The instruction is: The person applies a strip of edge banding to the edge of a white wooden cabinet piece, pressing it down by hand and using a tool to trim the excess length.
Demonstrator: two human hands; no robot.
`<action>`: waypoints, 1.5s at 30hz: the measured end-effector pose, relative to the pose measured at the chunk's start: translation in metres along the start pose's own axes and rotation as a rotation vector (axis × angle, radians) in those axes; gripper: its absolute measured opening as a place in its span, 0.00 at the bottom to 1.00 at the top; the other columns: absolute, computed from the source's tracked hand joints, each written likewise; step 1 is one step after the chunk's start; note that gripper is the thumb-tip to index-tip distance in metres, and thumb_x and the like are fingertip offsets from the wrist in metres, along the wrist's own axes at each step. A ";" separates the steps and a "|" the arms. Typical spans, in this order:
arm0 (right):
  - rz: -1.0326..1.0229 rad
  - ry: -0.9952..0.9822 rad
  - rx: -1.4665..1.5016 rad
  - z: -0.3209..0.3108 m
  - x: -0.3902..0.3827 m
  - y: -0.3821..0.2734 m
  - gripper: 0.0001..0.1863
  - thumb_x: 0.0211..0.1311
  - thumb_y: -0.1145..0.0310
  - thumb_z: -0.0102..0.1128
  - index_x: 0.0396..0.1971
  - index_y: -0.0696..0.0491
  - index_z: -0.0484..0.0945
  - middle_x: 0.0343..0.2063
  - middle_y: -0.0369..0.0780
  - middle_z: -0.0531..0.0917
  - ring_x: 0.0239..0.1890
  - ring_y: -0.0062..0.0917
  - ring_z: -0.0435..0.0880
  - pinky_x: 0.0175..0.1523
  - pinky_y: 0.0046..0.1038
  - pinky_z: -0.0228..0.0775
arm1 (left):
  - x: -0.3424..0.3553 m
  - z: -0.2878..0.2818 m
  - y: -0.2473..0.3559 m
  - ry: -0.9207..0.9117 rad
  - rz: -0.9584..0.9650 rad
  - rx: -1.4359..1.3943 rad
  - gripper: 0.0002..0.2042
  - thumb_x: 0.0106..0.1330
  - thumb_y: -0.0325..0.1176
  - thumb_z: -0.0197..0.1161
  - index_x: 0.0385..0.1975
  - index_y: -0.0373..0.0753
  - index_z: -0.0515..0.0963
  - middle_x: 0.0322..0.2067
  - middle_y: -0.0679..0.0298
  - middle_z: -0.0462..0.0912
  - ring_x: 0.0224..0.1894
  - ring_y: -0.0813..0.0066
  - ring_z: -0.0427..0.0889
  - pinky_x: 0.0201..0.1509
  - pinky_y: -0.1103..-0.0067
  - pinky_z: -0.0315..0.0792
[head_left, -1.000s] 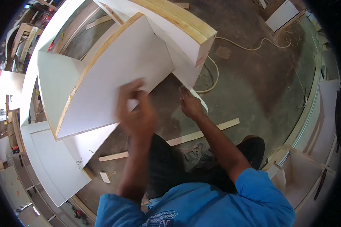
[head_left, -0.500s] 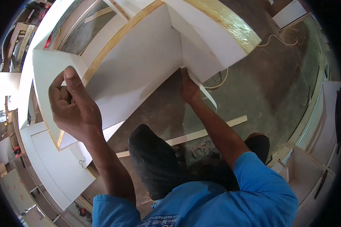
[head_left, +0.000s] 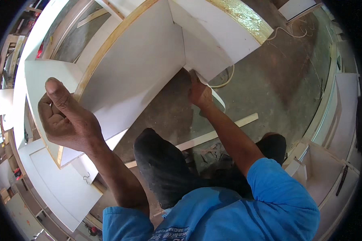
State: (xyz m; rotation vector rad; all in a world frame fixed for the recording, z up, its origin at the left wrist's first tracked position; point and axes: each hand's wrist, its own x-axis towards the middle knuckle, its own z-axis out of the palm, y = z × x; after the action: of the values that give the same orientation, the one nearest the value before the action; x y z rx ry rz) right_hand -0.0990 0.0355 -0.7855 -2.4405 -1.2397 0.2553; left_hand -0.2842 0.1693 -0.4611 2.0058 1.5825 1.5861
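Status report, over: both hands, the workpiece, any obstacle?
Left hand curled, thumb raised, contact unclear. Right hand at white strip along cabinet edge, strip's far end curving away. Wooden batten on floor, clear of both hands.

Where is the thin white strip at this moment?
In the head view, just above and right of centre, the thin white strip runs beside the right hand, by the lower edge of the white panel.

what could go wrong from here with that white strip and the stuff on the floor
The white strip has a dangling end that might snag or twist. The right hand is close under the white panels, so fingers could get pinched if they shift. The wooden slat lies near the person's knees and may trip them.
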 end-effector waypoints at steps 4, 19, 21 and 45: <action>0.230 -0.347 0.032 -0.021 -0.023 0.009 0.45 0.51 0.69 0.61 0.71 0.49 0.51 0.58 0.52 0.73 0.43 0.43 0.84 0.45 0.43 0.76 | 0.001 0.005 0.002 0.048 0.078 -0.079 0.30 0.65 0.60 0.58 0.24 0.32 0.77 0.18 0.64 0.75 0.21 0.81 0.71 0.25 0.81 0.62; 0.001 -0.222 0.055 -0.006 -0.049 0.018 0.51 0.54 0.72 0.59 0.72 0.55 0.36 0.74 0.44 0.44 0.39 0.44 0.84 0.36 0.40 0.77 | -0.004 0.001 0.001 0.006 0.065 0.050 0.32 0.66 0.63 0.53 0.26 0.33 0.81 0.25 0.58 0.82 0.30 0.73 0.80 0.32 0.73 0.71; 0.024 -0.253 0.050 0.005 -0.046 0.018 0.51 0.52 0.74 0.59 0.72 0.56 0.36 0.73 0.46 0.45 0.44 0.45 0.82 0.35 0.41 0.77 | -0.003 0.001 0.000 0.008 0.090 0.039 0.32 0.66 0.63 0.53 0.26 0.33 0.81 0.24 0.59 0.82 0.28 0.73 0.80 0.32 0.73 0.71; -0.202 -0.071 -0.114 0.005 0.006 0.007 0.46 0.49 0.72 0.56 0.70 0.59 0.47 0.70 0.51 0.56 0.48 0.43 0.82 0.52 0.41 0.75 | 0.001 0.001 -0.002 0.024 0.101 0.042 0.36 0.64 0.68 0.50 0.25 0.32 0.80 0.20 0.59 0.80 0.26 0.70 0.79 0.33 0.70 0.70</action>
State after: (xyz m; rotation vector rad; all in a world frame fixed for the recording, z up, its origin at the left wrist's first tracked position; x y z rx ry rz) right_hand -0.0922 0.0377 -0.7931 -2.3941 -1.5591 0.2207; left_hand -0.2847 0.1715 -0.4627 2.1279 1.5586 1.6309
